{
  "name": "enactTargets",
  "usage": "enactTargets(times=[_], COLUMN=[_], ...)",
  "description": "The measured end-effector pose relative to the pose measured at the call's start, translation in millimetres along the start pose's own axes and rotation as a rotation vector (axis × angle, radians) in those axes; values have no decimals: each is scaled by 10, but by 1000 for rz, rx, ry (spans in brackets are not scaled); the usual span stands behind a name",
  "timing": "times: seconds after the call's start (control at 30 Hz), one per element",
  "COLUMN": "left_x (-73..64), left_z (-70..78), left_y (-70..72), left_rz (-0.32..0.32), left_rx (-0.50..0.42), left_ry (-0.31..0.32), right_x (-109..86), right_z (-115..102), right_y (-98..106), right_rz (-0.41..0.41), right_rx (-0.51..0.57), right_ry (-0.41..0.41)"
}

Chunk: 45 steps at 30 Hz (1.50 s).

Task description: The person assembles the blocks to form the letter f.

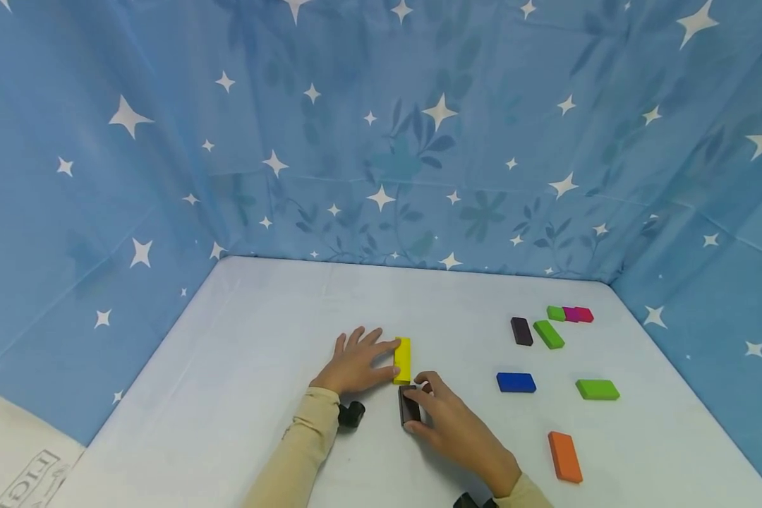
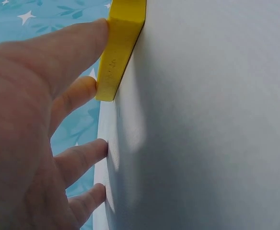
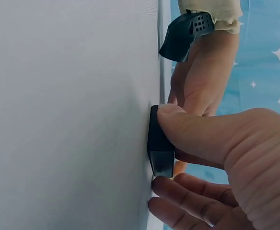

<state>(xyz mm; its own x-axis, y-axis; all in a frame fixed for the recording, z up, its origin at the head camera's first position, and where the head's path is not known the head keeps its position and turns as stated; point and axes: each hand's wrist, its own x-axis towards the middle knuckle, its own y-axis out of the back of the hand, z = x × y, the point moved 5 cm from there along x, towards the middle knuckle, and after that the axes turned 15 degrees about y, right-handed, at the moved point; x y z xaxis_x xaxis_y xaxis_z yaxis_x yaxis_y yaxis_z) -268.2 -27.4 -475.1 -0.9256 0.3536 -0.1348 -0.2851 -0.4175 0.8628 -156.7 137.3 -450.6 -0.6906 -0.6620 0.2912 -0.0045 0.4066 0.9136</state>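
Observation:
Near the middle of the white table, a yellow block (image 1: 403, 361) lies lengthwise away from me. My left hand (image 1: 355, 368) is at its left side, thumb and index fingertips touching it. In the left wrist view the other fingers (image 2: 84, 160) are spread, their tips down at the table. A black block (image 1: 409, 407) lies just nearer, nearly in line with the yellow one's near end. My right hand (image 1: 454, 427) holds this block between thumb and fingers. The right wrist view shows the thumb (image 3: 192, 129) pressed along the black block (image 3: 160, 143), low against the table.
To the right lie a blue block (image 1: 516, 382), an orange block (image 1: 566, 457), a green block (image 1: 597, 389), another green block (image 1: 549, 334) and a dark block (image 1: 522, 331). Farther back, small green, purple and red blocks (image 1: 583, 315) form a row. A blue starry curtain (image 1: 381, 141) surrounds the table.

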Motion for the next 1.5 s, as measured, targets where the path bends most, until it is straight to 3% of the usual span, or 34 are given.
enactTargets(times=[0.33,0.63,1.2,1.5], left_x=[-10,7,-38,-38], left_z=[14,16,-3,11], left_y=[38,31,23,7], left_rz=[-10,-13,-17,-24], left_rx=[-10,4,-12,-15], left_ry=[8,10,16,4], right_x=[37,31,28,7], right_z=[2,-4,-28,-36], right_y=[-61,-93,-129,-97], right_rz=[-11,28,-17,6], right_rx=[12,-29,-13,-29], right_ry=[-33,-37,-104,-75])
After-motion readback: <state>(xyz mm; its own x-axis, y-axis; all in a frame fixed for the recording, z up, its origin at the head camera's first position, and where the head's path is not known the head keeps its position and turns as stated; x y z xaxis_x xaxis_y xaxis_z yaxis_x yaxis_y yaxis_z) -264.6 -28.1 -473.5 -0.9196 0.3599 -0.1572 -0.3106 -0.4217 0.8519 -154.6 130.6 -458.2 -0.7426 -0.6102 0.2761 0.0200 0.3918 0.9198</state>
